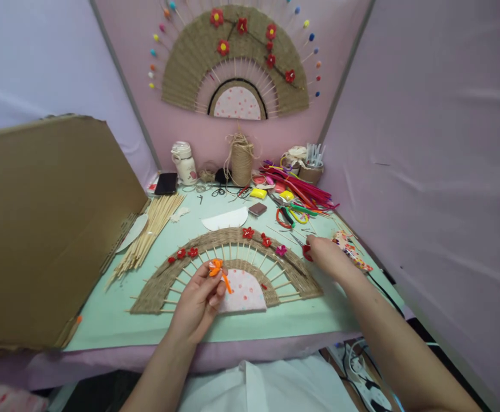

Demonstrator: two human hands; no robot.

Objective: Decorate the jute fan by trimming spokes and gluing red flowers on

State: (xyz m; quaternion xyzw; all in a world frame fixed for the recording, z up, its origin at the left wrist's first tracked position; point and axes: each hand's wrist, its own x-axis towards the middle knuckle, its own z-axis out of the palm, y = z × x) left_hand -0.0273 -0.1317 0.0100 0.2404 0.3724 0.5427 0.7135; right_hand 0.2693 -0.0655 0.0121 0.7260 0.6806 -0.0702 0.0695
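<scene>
My left hand is closed in a pinch on an orange pipe-cleaner flower, whose stem hangs down to the right. Under it lies a woven fan of twine and thin sticks, with red and pink flowers on its outer band and a dotted white half-circle at its centre. To the right, my right hand has its fingers on the red handle of a pair of scissors lying on the table. The fingertips are partly hidden behind the hand.
A larger finished fan hangs on the back wall. Behind the work are a twine spool, a white bottle, pipe cleaners and pliers. Bamboo sticks and a cardboard sheet stand left. A dark cable runs right.
</scene>
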